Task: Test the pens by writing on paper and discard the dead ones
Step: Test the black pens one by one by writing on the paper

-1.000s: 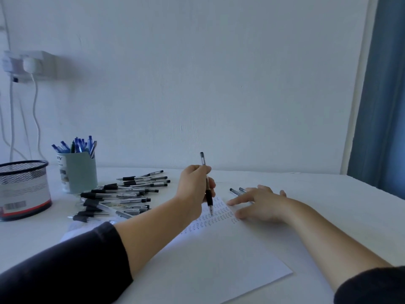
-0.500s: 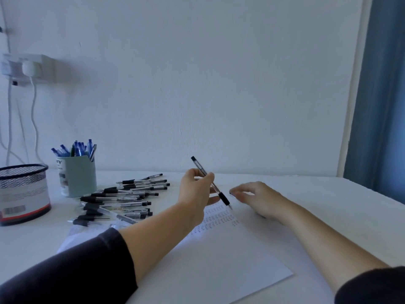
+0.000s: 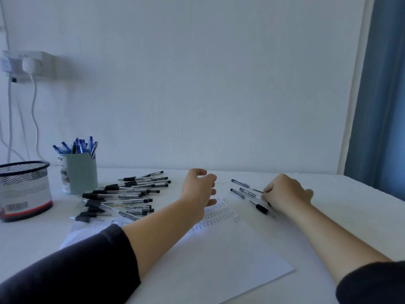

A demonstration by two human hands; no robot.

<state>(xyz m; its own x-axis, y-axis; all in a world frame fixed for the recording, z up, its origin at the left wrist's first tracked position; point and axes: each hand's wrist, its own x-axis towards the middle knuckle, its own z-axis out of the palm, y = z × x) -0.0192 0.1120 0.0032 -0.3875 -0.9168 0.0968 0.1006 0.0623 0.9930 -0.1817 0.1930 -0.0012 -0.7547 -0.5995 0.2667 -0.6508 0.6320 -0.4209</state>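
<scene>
**Hands over the test sheet, pens on both sides**

Nearest the viewer, a white sheet of paper (image 3: pixel 219 260) lies on the white bench (image 3: pixel 328 216), its far end covered with rows of small scribbled marks. Two forearms in dark sleeves reach across it. The left hand (image 3: pixel 198 189) hovers above the sheet's far end, its fingers (image 3: pixel 209 178) loosely curled and apart, holding nothing. The right hand (image 3: pixel 285 193) rests on the bench just beyond the sheet's far right corner, fingers bent down onto a small group of clear black-tipped pens (image 3: pixel 247 191) lying loose there; whether it pinches one of them cannot be told. One pen with a black grip (image 3: pixel 262 209) lies just beside the wrist.

Left of the sheet sits a heap of clear pens with black grips (image 3: pixel 122 196), roughly parallel. Behind it stands a pale green cup full of blue pens (image 3: pixel 79 170), and at the far left a black wire-mesh basket (image 3: pixel 24 189). A white wall socket with a plug and cable (image 3: pixel 28 64) hangs above; a blue curtain (image 3: pixel 381 95) falls at right.
</scene>
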